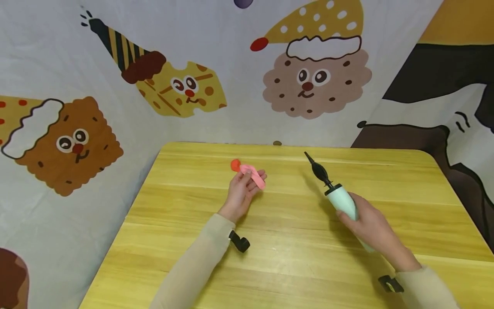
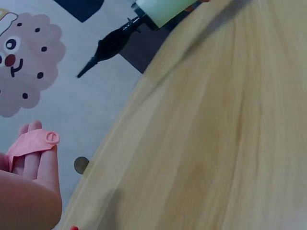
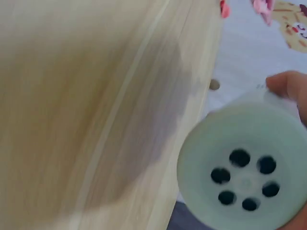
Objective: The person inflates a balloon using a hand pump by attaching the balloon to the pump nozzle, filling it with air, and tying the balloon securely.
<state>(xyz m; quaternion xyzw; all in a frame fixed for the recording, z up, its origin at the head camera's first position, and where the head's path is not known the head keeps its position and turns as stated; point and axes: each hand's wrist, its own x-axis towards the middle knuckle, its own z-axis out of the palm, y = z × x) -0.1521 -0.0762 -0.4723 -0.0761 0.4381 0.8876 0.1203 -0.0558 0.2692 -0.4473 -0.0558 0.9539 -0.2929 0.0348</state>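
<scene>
The limp pink rubber balloon [image 1: 253, 175], light, soft and stretchy, lies across the left hand [image 1: 242, 191] over the table's far middle, best pinched at its rolled neck; rightward, the right hand [image 1: 370, 225] wraps the stiff mint-green plastic hand pump [image 1: 338, 199]; the yellow wooden table [image 1: 293, 262] lies beneath.

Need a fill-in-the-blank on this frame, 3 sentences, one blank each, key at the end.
1. The left hand holds a limp pink ____.
2. The right hand grips the mint-green body of a hand pump, whose black nozzle points ____ from the person.
3. An orange balloon lies on the ____ wooden table, just beyond the left hand's fingertips.

Missing words: balloon; away; yellow
</scene>
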